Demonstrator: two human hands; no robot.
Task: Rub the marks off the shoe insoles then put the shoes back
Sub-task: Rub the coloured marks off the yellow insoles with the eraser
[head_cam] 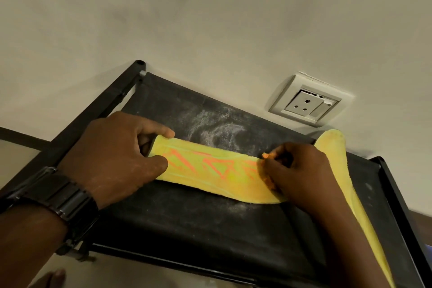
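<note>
Rubbing step, early: left hand grips one end of the insole on the black shelf, and right hand pinches a small orange bit at the other end. Orange marks aren't off yet, so next prob. needs firm strokes across the middle. Can't tell what the bit is; 2nd insole is partly behind the arm, no shoes in view.

no readable text, labels, or numbers anywhere

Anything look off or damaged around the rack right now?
Yes. The wall socket looks chipped along its top edge. White dust is smeared over the black shelf behind the marked insole. The second insole lies bent, its far end riding up the wall.
</note>
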